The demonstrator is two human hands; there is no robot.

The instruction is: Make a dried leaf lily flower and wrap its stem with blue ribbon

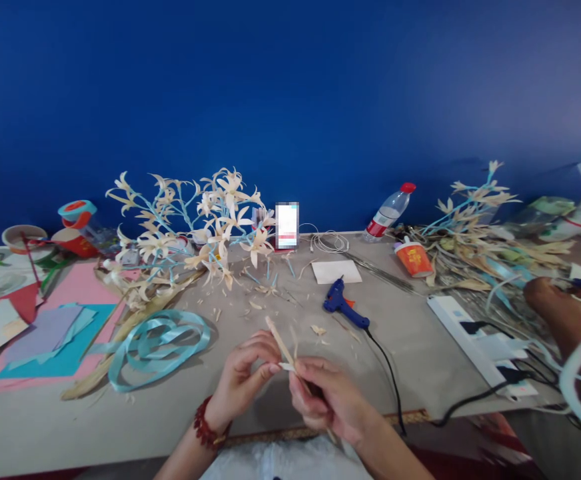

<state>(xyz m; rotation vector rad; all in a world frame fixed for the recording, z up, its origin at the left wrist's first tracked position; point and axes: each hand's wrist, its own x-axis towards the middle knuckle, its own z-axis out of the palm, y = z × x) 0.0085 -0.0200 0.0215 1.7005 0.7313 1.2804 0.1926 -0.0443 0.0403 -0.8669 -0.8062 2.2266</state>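
Note:
My left hand (251, 368), wearing a dark red beaded bracelet (205, 423), is closed, pinching a small white piece (286, 366) between thumb and finger. My right hand (326, 395) is wrapped round a pale dried husk strip (279, 339), whose end sticks up between the two hands. Both hands meet above the table's front edge. Beyond them, a blue glue gun (343, 303) lies on its side, its black cord trailing towards me. Pale husk scraps (319, 330) are scattered nearby.
Pale husk flowers on blue-wrapped stems (230, 193) stand at the back left, behind coiled blue ribbon (160, 347). A power strip (463, 340) with plugs lies right, near another person's arm (550, 313). A bottle (389, 213), an orange cup (413, 260) and a phone (287, 227) stand farther back.

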